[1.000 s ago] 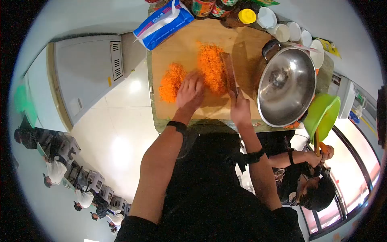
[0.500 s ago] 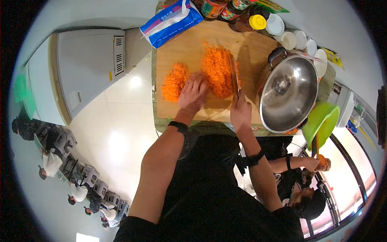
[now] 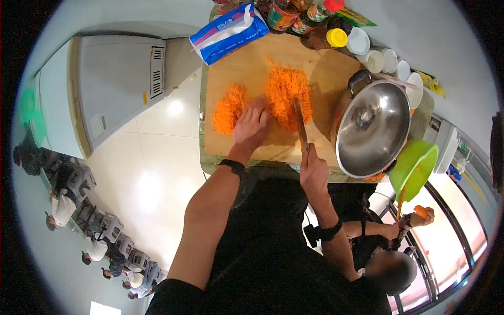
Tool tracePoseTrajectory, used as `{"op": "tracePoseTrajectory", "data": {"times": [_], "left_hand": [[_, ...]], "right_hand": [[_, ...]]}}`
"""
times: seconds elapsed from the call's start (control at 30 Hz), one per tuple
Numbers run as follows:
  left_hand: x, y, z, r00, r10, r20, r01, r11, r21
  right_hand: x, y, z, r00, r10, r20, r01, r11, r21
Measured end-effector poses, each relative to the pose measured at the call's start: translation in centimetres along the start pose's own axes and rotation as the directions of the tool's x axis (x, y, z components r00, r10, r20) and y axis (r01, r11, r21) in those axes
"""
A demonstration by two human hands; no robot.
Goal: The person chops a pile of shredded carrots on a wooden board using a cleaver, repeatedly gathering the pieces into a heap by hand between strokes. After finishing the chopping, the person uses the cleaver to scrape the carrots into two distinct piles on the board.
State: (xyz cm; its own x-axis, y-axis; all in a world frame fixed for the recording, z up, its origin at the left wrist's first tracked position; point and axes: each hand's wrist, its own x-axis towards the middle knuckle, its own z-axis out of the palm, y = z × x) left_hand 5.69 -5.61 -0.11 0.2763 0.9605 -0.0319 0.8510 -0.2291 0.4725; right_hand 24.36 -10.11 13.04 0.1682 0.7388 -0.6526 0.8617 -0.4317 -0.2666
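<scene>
On a wooden cutting board (image 3: 336, 58), chopped carrot lies in two heaps: a smaller one (image 3: 229, 110) at the left and a larger one (image 3: 287, 94) in the middle. My left hand (image 3: 253, 125) rests between them, fingers stretched out and fingertips slightly blurred, holding nothing that I can see. My right hand (image 3: 315, 170) is wrapped round the handle of a kitchen knife (image 3: 300, 123). The blade points away from me, its tip over the right part of the larger heap.
Right of the board stands a steel pot (image 3: 374, 128), with a green bowl (image 3: 415, 170) beyond it. A blue tissue pack (image 3: 229, 34), sauce bottles (image 3: 315, 39) and white cups (image 3: 374, 62) line the back. At the lower right, a co-worker's hand (image 3: 422, 218) holds a carrot.
The knife has come back toward me and its tip has swung left over the larger heap. My left hand has barely moved. The co-worker's hands have moved farther apart.
</scene>
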Motion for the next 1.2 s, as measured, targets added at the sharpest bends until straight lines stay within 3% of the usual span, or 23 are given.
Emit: {"op": "tracePoseTrajectory", "data": {"times": [0.13,0.2,0.27,0.33,0.37,0.43,0.53,0.6,0.63,0.7,0.73,0.8,0.93,1.07,1.13,1.17,1.2], "left_hand": [[-0.2,-0.7,0.2,0.998,0.066,0.017,-0.066,0.997,0.032],[0.2,-0.5,0.3,0.998,0.064,-0.03,-0.064,0.998,-0.018],[0.2,0.0,-0.3,0.996,0.057,-0.075,-0.062,0.996,-0.07],[0.2,0.1,-1.5,0.994,0.031,0.101,-0.031,0.999,0.005],[0.4,-0.1,-1.2,0.994,0.032,0.1,-0.033,0.999,0.008],[0.2,-0.3,-0.3,0.996,0.072,-0.06,-0.072,0.997,0.008],[0.0,-0.3,0.0,0.998,0.06,-0.029,-0.06,0.998,-0.003],[0.1,-0.5,0.2,0.997,0.07,-0.028,-0.069,0.997,0.042],[0.0,-0.5,0.4,0.997,0.067,-0.028,-0.065,0.995,0.078],[-0.1,-0.4,0.6,0.997,0.053,-0.062,-0.052,0.999,0.016],[0.0,-0.3,0.6,0.995,0.031,-0.096,-0.035,0.998,-0.044],[-0.1,-0.3,0.4,0.995,0.038,-0.089,-0.043,0.998,-0.053],[-0.1,-0.2,-0.1,1.0,0.014,-0.002,-0.014,1.0,-0.012],[0.2,0.0,-0.4,0.999,0.024,-0.049,-0.024,1.0,0.012],[-0.7,0.1,0.4,0.993,-0.07,0.092,0.064,0.996,0.064],[-0.6,0.1,0.7,0.993,-0.059,0.098,0.055,0.997,0.051],[-0.3,0.1,0.7,1.0,-0.006,-0.003,0.006,1.0,0.017]], "right_hand": [[0.1,0.0,1.1,0.997,-0.073,-0.021,0.074,0.996,0.041],[1.1,-1.1,1.4,1.0,-0.005,-0.018,0.003,0.992,-0.127],[3.2,0.2,3.8,0.993,-0.086,-0.08,0.082,0.995,-0.051],[4.5,-0.8,4.0,0.973,-0.167,-0.157,0.173,0.984,0.028],[4.7,-1.1,4.0,0.975,-0.144,-0.167,0.149,0.989,0.017],[4.8,-1.4,4.0,0.979,-0.111,-0.171,0.115,0.993,0.01],[4.9,-1.1,3.3,0.972,-0.093,-0.217,0.101,0.995,0.025],[4.6,-1.2,1.6,0.982,-0.096,-0.165,0.137,0.957,0.256],[4.0,-1.8,0.8,0.981,-0.094,-0.17,0.137,0.956,0.261],[2.1,-2.6,-0.5,0.995,0.081,-0.058,-0.071,0.984,0.166],[1.6,-2.4,-0.3,0.995,0.081,-0.064,-0.069,0.984,0.162],[0.8,-2.0,1.0,0.999,0.033,-0.042,-0.03,0.998,0.058],[1.6,-2.1,3.8,0.997,0.021,-0.08,-0.015,0.997,0.081],[4.0,-1.5,5.6,0.991,-0.062,-0.121,0.074,0.992,0.099],[4.4,-2.0,4.5,0.98,-0.108,-0.165,0.128,0.985,0.117],[5.0,-1.3,4.4,0.981,-0.093,-0.17,0.114,0.987,0.113],[5.5,-0.6,4.2,0.973,-0.137,-0.186,0.165,0.975,0.148]]}}
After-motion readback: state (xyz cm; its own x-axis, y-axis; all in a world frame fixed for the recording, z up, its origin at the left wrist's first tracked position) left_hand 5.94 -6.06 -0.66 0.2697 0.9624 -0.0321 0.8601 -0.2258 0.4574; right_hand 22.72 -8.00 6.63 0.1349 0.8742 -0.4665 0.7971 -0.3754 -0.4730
